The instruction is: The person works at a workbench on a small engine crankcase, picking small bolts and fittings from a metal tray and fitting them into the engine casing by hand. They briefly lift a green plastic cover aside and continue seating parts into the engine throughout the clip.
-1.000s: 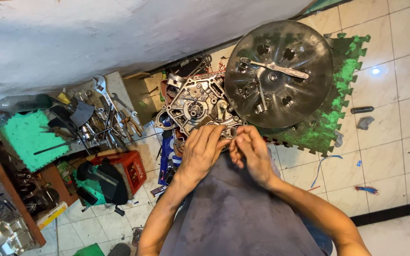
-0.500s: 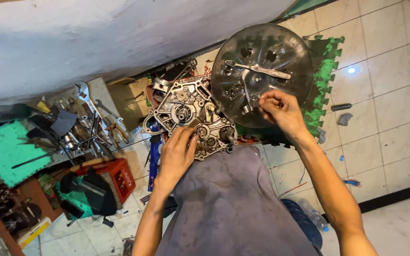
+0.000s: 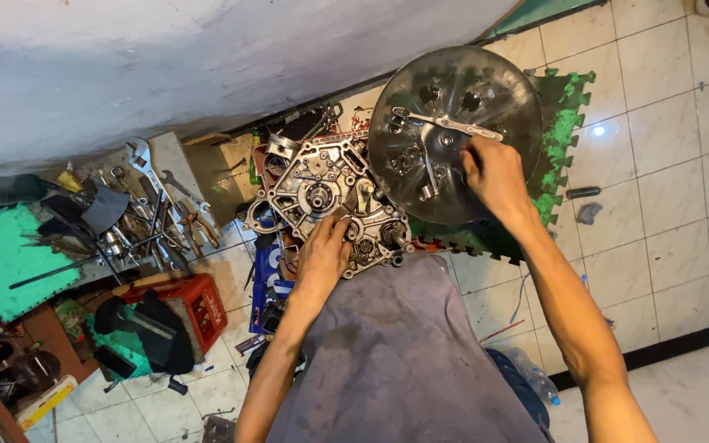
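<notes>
On the tiled floor (image 3: pixel 666 164), ahead of the person's grey-clad lap (image 3: pixel 404 361), a green foam mat (image 3: pixel 568 123) carries a big round dark pan (image 3: pixel 453 131), which lies flat with its hollow side up and sits far and to the right. Just left of the pan, nearer the middle, an engine crankcase half (image 3: pixel 330 201) lies open face up, its long axis running from far left to near right, its near edge against the lap. Across the far part of the pan lies a long silver wrench (image 3: pixel 449 123), stretched left to right, ring end at the left.

The left hand (image 3: pixel 326 254) rests palm down on the near edge of the crankcase half, fingers spread flat, gripping nothing that shows. The right hand (image 3: pixel 494 172) reaches into the pan near the wrench's right end, fingers curled; whether they pinch anything cannot be told.

Far left, a heap of spanners and pliers (image 3: pixel 149 213) lies beside a red crate (image 3: pixel 186 308).
</notes>
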